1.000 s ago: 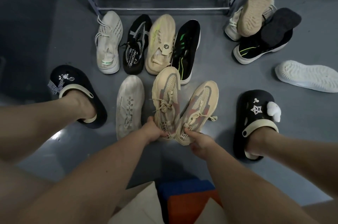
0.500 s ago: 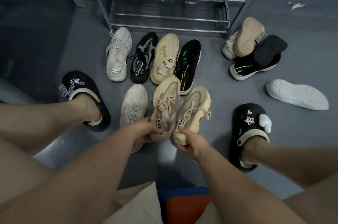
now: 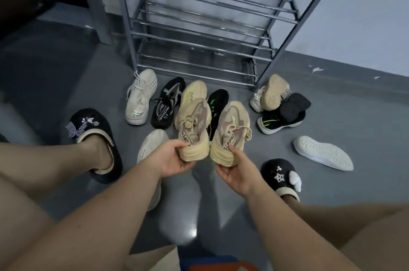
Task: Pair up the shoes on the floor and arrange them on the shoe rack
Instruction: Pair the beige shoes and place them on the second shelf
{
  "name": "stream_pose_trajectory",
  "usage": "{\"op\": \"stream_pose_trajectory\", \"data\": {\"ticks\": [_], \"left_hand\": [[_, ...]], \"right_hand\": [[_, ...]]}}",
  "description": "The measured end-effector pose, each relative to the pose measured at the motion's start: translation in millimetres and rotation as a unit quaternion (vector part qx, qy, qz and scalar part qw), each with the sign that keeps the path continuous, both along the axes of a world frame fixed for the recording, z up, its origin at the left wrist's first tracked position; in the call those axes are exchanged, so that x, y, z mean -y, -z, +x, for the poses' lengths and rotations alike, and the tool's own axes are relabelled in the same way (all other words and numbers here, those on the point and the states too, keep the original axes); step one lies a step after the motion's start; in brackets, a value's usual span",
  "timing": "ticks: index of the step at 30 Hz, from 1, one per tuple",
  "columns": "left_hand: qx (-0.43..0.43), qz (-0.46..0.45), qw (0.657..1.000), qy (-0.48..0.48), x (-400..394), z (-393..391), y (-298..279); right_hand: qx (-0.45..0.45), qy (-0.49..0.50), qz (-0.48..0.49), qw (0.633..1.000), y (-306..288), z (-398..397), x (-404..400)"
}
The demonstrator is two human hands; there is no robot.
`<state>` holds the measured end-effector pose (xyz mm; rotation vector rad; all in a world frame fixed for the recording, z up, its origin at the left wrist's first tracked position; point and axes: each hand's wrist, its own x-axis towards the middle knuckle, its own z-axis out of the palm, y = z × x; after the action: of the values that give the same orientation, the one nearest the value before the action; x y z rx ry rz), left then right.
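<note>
Knit tan shoes with ribbed heels carry black lettering, partly readable: "OREN" and "SCAPRO". Left hand (image 3: 171, 158) grips left shoe (image 3: 193, 129); right hand (image 3: 235, 171) grips right shoe (image 3: 230, 131).

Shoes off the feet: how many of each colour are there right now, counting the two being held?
Tan or beige shoes: 4, one each in the left hand and right hand
White shoes: 4
Black shoes: 4
Total: 12, worn black clogs excluded
</note>
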<state>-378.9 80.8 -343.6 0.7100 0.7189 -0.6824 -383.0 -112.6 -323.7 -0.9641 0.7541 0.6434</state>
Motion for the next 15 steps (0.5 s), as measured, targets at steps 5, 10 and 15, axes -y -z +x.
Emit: {"op": "stream_pose_trajectory", "data": {"ticks": [5,10,15], "left_hand": [[0.085,0.026,0.996,-0.027,2,18,-38],[0.153,0.032,0.987,-0.027,2,46,-88],[0.206,0.079,0.975,-0.002,-9,73,-150]], "right_hand": [[0.068,-0.075,-0.032,0.994,-53,36,8],[0.126,-0.095,-0.064,0.985,-108,66,7],[0.175,-0.119,-0.068,0.975,-158,93,-1]]}}
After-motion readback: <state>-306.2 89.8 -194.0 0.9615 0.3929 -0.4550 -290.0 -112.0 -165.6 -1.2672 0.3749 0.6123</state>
